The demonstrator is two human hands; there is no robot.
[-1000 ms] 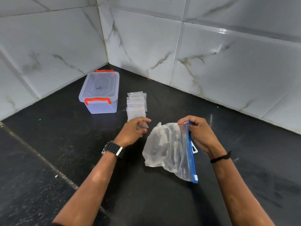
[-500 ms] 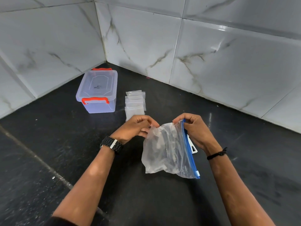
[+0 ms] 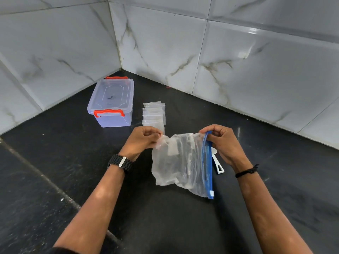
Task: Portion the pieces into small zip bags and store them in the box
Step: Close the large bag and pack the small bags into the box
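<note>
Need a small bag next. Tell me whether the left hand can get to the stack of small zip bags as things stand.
Probably yes, once freed. The stack of small zip bags lies just beyond the left hand with nothing between, but that hand now pinches a corner of the large zip bag.

bright even light, glare spot on wall tiles [image 3: 252, 31] upper right, soft shadows under arms, wide-angle bending at edges, mostly sharp.

I have one head-worn wide-angle view, looking forward and down over both forearms onto the dark bench [image 3: 55, 162], close in, facing the tiled wall corner [image 3: 117, 43]. No second view overlaps it.
</note>
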